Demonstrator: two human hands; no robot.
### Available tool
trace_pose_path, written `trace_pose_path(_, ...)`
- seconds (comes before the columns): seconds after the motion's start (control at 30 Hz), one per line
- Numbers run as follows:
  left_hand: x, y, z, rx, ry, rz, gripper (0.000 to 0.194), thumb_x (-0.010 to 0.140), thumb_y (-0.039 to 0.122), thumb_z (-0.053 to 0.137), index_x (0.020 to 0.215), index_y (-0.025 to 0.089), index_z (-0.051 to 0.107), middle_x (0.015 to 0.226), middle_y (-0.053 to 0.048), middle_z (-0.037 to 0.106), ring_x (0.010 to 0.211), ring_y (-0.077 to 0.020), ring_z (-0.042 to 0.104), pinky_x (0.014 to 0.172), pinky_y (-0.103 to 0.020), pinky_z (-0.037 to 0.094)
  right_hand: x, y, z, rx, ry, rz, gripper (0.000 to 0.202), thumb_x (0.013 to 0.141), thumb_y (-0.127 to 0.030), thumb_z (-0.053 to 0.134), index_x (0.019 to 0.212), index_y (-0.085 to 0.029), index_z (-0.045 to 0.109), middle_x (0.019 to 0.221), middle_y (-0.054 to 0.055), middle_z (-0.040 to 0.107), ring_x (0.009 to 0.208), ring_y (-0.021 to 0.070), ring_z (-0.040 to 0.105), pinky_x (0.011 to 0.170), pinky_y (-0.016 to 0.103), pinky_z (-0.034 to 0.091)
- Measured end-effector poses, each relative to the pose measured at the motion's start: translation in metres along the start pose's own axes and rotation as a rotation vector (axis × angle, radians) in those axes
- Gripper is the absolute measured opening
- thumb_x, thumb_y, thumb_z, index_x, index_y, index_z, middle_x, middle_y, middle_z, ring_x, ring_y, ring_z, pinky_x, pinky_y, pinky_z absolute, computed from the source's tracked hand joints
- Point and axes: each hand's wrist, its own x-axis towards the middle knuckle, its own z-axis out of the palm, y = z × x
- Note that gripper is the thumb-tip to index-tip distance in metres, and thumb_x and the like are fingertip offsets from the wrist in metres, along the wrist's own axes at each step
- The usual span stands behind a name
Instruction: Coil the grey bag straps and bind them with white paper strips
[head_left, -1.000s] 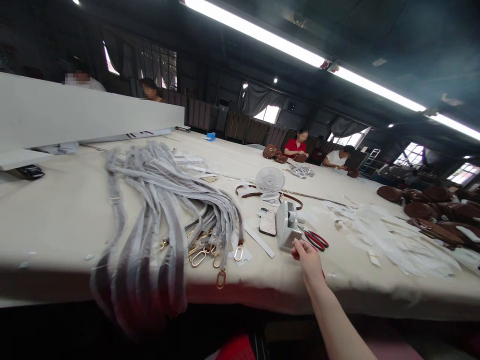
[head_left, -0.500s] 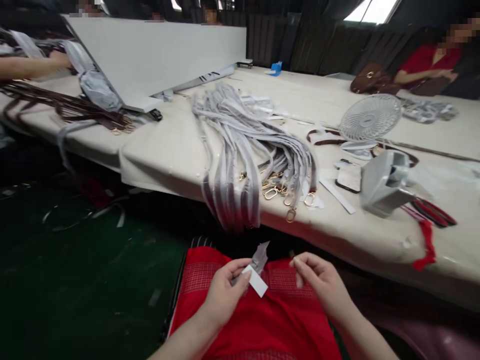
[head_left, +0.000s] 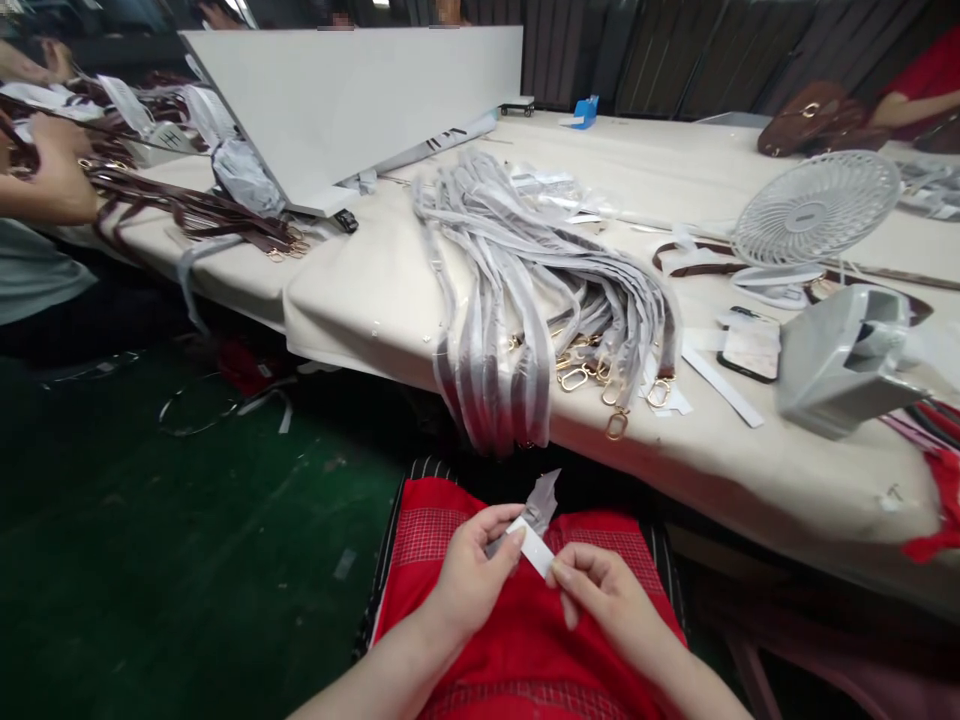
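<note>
Above my lap, my left hand [head_left: 484,560] is closed with its thumb on a small white paper strip [head_left: 534,550]. Crumpled grey tissue paper [head_left: 543,500] sticks up behind that strip, by the same fingers. My right hand [head_left: 589,585] is pinched at the strip's lower right end; whether anything else is between its fingertips is hidden. Beyond my hands, wrapped straps [head_left: 495,330] in grey covering hang over the table edge. Gold metal clasps [head_left: 616,424] show at their ends.
A pale covered table [head_left: 352,320] spans the front. To the right stand a grey fan [head_left: 817,205], a phone [head_left: 750,345] and a grey plastic stand [head_left: 847,365]. A white board [head_left: 360,110] rises at the back left. At far left a co-worker's arm [head_left: 56,170] reaches over brown straps [head_left: 217,215].
My right hand has come in from the right, where it was apart, to the end of the white strip. My left hand keeps its hold. The camera view has swung left.
</note>
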Motion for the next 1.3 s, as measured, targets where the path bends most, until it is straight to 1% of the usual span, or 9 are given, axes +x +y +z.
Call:
trace_pose_path(0.43, -0.005, 0.008, 0.002, -0.158, -0.014, -0.108, 0.052, 0.067, 0.045, 0.083, 0.104, 0.013, 0.065, 0.082, -0.007, 0.072, 0.069, -0.0137, 0.063, 0.061, -0.023, 0.046, 0.018, 0.025, 0.008, 0.008, 0.035, 0.1, 0.056, 0.073, -0.073, 0.064, 0.063, -0.018, 0.055, 0.037, -0.005, 0.05, 0.034, 0.0074, 0.035, 0.044, 0.023, 0.023)
trace_pose_path(0.63, -0.005, 0.01, 0.006, -0.039, -0.013, -0.115, 0.047, 0.059, 0.023, 0.084, 0.096, 0.015, 0.058, 0.075, -0.001, 0.069, 0.057, -0.009, 0.056, 0.051, -0.019, 0.041, 0.014, 0.026, 0.015, 0.038, -0.008, 0.118, 0.057, 0.074, -0.073, 0.062, 0.067, -0.018, 0.056, 0.042, -0.001, 0.058, 0.037, 0.0093, 0.044, 0.045, 0.023, 0.033)
trace_pose_path(0.77, -0.003, 0.016, 0.005, 0.002, 0.003, -0.105, 0.037, 0.06, 0.025, 0.081, 0.089, 0.015, 0.058, 0.069, 0.001, 0.066, 0.053, -0.0078, 0.053, 0.048, -0.018, 0.039, 0.01, 0.027, 0.018, 0.054, -0.064, 0.13, 0.055, 0.074, -0.069, 0.066, 0.073, -0.015, 0.059, 0.05, 0.001, 0.063, 0.043, 0.0105, 0.05, 0.049, 0.023, 0.038)
trace_pose_path(0.93, 0.001, 0.031, -0.006, -0.079, 0.022, -0.07, 0.042, 0.056, 0.031, 0.087, 0.084, 0.015, 0.059, 0.071, 0.001, 0.066, 0.06, -0.0091, 0.057, 0.056, -0.018, 0.046, -0.001, 0.023, 0.009, -0.018, -0.148, 0.208, 0.056, 0.075, -0.066, 0.066, 0.092, -0.013, 0.062, 0.055, 0.0, 0.064, 0.047, 0.0131, 0.056, 0.052, 0.026, 0.044)
trace_pose_path(1.03, 0.0, 0.033, -0.008, -0.075, -0.057, -0.126, 0.046, 0.055, 0.034, 0.088, 0.084, 0.016, 0.058, 0.068, 0.001, 0.065, 0.053, -0.0083, 0.055, 0.048, -0.017, 0.042, -0.012, 0.002, -0.002, -0.318, 0.067, -0.051, 0.035, 0.087, -0.05, 0.06, 0.093, -0.016, 0.063, 0.065, 0.004, 0.068, 0.059, 0.0182, 0.064, 0.063, 0.032, 0.051)
trace_pose_path(1.1, -0.004, 0.03, -0.005, -0.064, -0.123, -0.176, 0.046, 0.054, 0.034, 0.088, 0.083, 0.016, 0.057, 0.066, 0.001, 0.065, 0.05, -0.0078, 0.053, 0.045, -0.017, 0.039, -0.018, -0.015, -0.01, -0.577, 0.206, -0.332, 0.029, 0.088, -0.036, 0.06, 0.112, -0.018, 0.062, 0.104, 0.013, 0.071, 0.094, 0.0257, 0.068, 0.086, 0.039, 0.053)
trace_pose_path(1.17, -0.009, 0.024, 0.001, -0.076, -0.205, -0.212, 0.044, 0.055, 0.031, 0.087, 0.081, 0.015, 0.056, 0.067, 0.001, 0.064, 0.052, -0.0079, 0.053, 0.048, -0.017, 0.04, -0.021, -0.028, -0.014, -0.786, 0.162, -0.512, 0.052, 0.085, -0.023, 0.06, 0.136, -0.024, 0.049, 0.139, 0.013, 0.055, 0.126, 0.0287, 0.053, 0.107, 0.045, 0.044)
trace_pose_path(1.2, -0.011, 0.021, 0.003, -0.08, -0.241, -0.218, 0.042, 0.055, 0.03, 0.086, 0.08, 0.016, 0.056, 0.068, 0.0, 0.064, 0.055, -0.0083, 0.054, 0.05, -0.018, 0.041, -0.021, -0.03, -0.015, -0.856, 0.083, -0.529, 0.061, 0.083, -0.018, 0.058, 0.142, -0.025, 0.043, 0.146, 0.012, 0.049, 0.131, 0.0281, 0.049, 0.11, 0.046, 0.042)
trace_pose_path(1.3, -0.015, 0.018, 0.006, 0.026, -0.318, -0.161, 0.035, 0.059, 0.029, 0.081, 0.08, 0.017, 0.056, 0.07, 0.001, 0.062, 0.058, -0.0099, 0.053, 0.052, -0.02, 0.041, -0.021, -0.024, -0.014, -0.947, -0.067, -0.457, 0.065, 0.08, -0.013, 0.053, 0.143, -0.022, 0.039, 0.139, 0.012, 0.057, 0.124, 0.0255, 0.057, 0.105, 0.044, 0.048)
